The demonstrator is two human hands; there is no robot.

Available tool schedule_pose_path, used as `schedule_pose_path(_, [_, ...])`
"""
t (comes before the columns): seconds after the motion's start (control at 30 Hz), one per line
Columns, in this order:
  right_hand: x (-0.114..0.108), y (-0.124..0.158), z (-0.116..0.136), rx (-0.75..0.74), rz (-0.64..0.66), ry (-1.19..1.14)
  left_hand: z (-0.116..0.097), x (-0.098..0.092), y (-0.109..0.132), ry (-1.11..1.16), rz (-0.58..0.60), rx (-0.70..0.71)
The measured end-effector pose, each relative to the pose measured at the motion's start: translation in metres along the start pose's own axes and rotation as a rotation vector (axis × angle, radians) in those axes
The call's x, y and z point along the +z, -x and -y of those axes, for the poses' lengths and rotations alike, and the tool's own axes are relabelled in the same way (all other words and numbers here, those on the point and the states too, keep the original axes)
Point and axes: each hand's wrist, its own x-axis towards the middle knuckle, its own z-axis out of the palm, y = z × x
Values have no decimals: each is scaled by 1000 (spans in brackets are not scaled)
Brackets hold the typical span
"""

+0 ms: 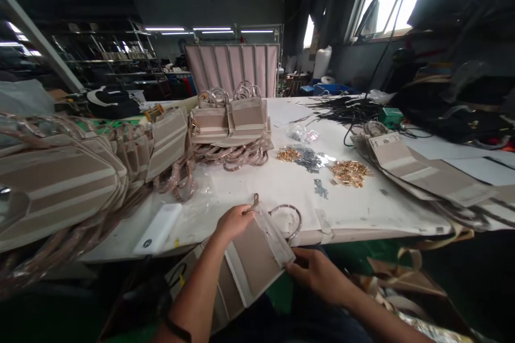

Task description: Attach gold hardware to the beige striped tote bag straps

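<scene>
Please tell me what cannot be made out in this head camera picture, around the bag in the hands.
Head view:
The beige tote bag: its lower left part is hidden by the left forearm.
The small metal piece: its lower end is hidden by the left hand.
The gold metal fittings: too small to tell their exact kind.

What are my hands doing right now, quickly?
Left hand: closed, holding the beige striped tote bag.
Right hand: fingers curled, holding that bag's corner.

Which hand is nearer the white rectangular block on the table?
Left. The left hand is to the right of the white rectangular block; the right hand is farther right, beyond the bag panel.
</scene>
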Motion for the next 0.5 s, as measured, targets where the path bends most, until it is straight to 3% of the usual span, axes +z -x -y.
schedule_pose_path(0.13, [-39,-10,29,-12,-147,461,4,2,-9,22,25,-20])
schedule_pose_path(0.23, [-54,-37,52,-140,-269,573,4,0,-12,29,38,-27])
schedule_pose_path(0.33, [-50,-78,61,-219,-182,680,1,-2,-10,15,38,-30])
schedule_pose_path(0.5, [-35,-130,42,-139,-63,756,-2,2,-6,-39,9,-65])
